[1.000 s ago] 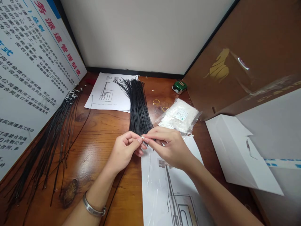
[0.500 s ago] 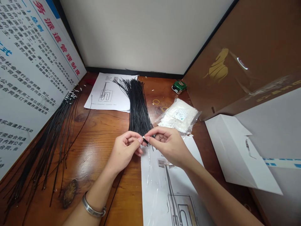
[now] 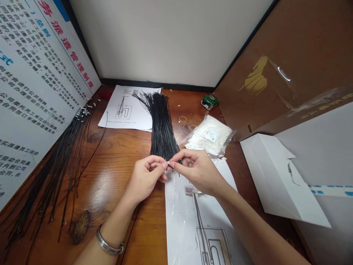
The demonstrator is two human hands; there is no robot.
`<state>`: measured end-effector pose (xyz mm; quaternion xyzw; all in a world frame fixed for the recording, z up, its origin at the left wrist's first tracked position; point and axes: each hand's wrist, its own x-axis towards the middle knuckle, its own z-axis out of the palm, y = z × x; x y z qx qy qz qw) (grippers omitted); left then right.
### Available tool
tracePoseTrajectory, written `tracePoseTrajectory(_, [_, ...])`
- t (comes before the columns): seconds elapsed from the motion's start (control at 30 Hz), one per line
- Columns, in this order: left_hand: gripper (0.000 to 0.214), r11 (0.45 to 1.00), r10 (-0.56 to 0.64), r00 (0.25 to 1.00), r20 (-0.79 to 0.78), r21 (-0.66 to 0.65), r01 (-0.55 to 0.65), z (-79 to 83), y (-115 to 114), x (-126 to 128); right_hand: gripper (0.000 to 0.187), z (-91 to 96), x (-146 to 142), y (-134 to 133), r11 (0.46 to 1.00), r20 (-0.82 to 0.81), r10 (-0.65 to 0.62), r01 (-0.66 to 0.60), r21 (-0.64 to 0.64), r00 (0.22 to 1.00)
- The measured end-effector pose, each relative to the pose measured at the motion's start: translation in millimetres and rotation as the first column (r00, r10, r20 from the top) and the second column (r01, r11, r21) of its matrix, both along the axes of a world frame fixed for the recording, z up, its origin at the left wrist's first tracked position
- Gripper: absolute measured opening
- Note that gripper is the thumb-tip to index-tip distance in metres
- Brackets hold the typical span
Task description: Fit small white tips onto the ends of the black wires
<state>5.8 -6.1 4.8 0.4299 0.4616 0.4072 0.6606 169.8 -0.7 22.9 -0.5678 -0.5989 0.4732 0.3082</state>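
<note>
My left hand [image 3: 146,176] and my right hand [image 3: 197,170] meet fingertip to fingertip over the near end of a bundle of thin black wires [image 3: 161,125]. Between the pinched fingertips sits a small white connector [image 3: 168,163]. My left thumb and forefinger pinch the connector. My right fingers pinch a black wire end right beside it. A silver bracelet [image 3: 109,243] is on my left wrist. Under my right hand lies a sheet with a drawing inside a clear sleeve [image 3: 193,217].
A second sheaf of black wires with white ends [image 3: 60,154] lies at the left by a printed board [image 3: 33,84]. A clear bag of white parts [image 3: 211,135], rubber bands [image 3: 183,119], a green object [image 3: 210,101], another drawing sheet [image 3: 125,108] and a white folded box [image 3: 278,180] surround the hands.
My right hand's fingers have curled in slightly and both hands have edged a little away from me. The pinch on the white connector and wire stays the same.
</note>
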Motion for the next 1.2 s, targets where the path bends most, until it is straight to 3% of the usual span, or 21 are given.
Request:
tracePoseTrajectory(0.53, [0.018, 1.000, -0.009, 1.000, 0.008, -0.011, 0.009, 1.8, 1.8, 2.0, 0.011, 8.6, 3.4, 1.9, 1.000, 0.026, 0.031, -0.031, 0.003, 0.999])
tracePoseTrajectory(0.9, [0.018, 1.000, -0.023, 1.000, 0.002, 0.018, 0.023, 0.7, 1.2, 0.6, 0.012, 5.3, 3.9, 3.5, 1.000, -0.054, 0.000, 0.000, -0.009, 0.999])
tracePoseTrajectory(1.2, [0.017, 1.000, -0.007, 1.000, -0.012, -0.005, 0.007, 1.9, 1.0, 1.6, 0.010, 4.7, 2.9, 1.8, 1.000, 0.036, 0.021, -0.021, -0.002, 0.999])
